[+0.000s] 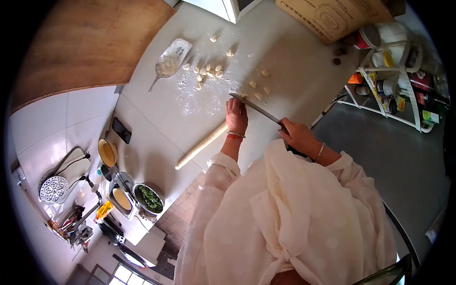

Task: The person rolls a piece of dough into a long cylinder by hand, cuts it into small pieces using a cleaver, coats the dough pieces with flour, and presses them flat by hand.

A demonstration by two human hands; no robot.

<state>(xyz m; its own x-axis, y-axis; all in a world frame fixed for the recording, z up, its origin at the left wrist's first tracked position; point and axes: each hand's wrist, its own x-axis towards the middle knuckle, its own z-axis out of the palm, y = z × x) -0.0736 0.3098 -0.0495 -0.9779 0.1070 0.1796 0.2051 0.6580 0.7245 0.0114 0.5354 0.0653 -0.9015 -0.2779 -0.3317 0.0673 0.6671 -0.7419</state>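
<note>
A long pale dough roll (202, 146) lies on the grey counter, and my left hand (236, 116) is closed over its far end. My right hand (302, 137) grips the handle of a knife (259, 109). The blade runs up and left, its tip beside the fingertips of my left hand. Whether the edge touches the dough is hidden by those fingers. Several cut dough pieces (252, 84) lie just beyond the blade. More dough pieces (210, 73) sit in a patch of scattered flour (192, 97) farther off.
A metal scoop (167, 66) of flour lies beyond the flour patch. At the left are a phone (121, 130), a yellow bowl (108, 152) and a pot of chopped greens (148, 198). To the right stand a cardboard box (332, 18) and a white rack (403, 71) of jars.
</note>
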